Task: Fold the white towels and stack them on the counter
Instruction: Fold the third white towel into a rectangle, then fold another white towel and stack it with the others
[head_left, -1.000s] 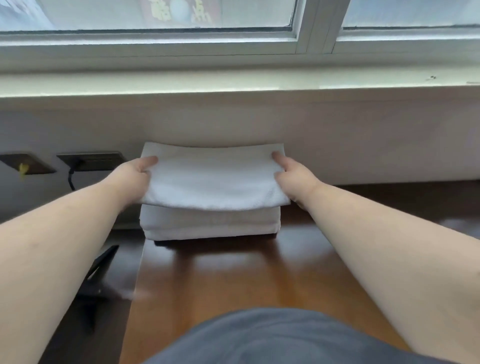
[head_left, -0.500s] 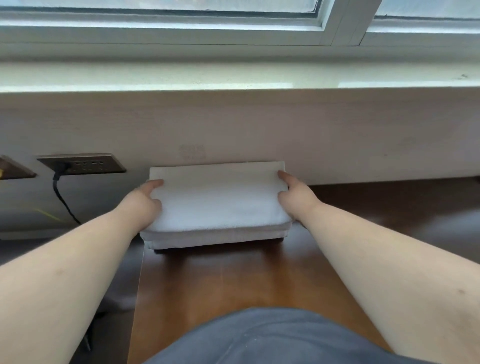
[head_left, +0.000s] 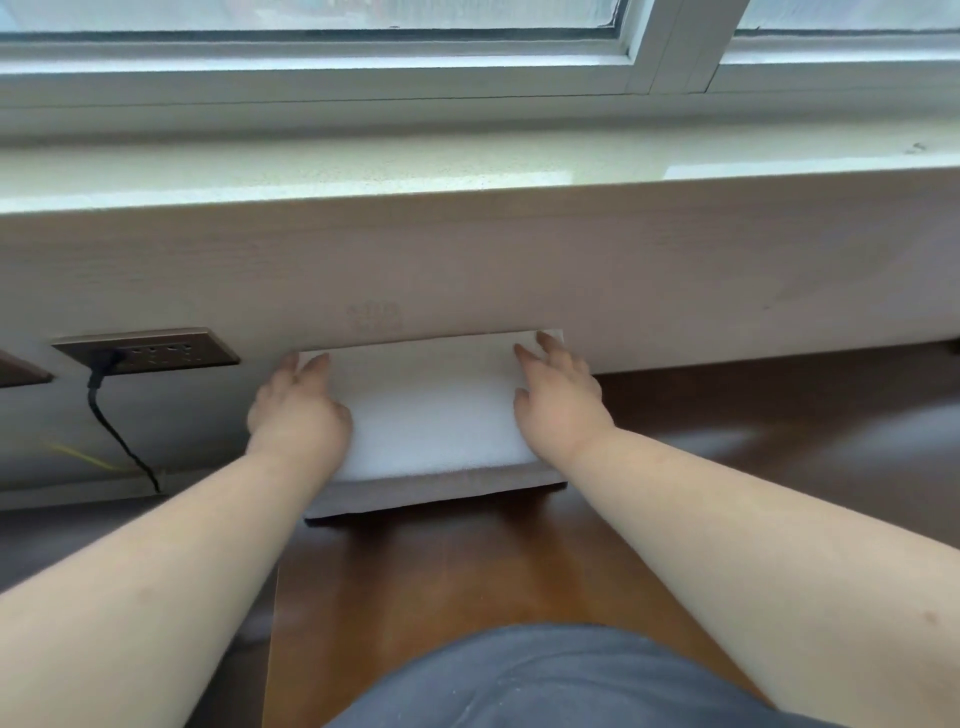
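A stack of folded white towels (head_left: 431, 410) sits at the back of the brown wooden counter (head_left: 467, 566), against the wall under the window sill. My left hand (head_left: 298, 410) lies flat on the left part of the top towel, fingers stretched toward the wall. My right hand (head_left: 558, 400) rests flat on the right part, its fingertips near the towel's far right corner. Neither hand grips the cloth. The lower towels show only as a grey front edge (head_left: 441, 491) beneath the top one.
A dark wall socket plate (head_left: 148, 353) with a black cable (head_left: 117, 431) plugged in sits left of the stack. The pale window sill (head_left: 467, 166) juts out above. The counter's left edge drops off at about the stack's left side. My grey clothing (head_left: 545, 680) fills the bottom.
The top towel was held above the stack, then came down onto it. Both hands let go of its sides and moved on top, now lying flat on it.
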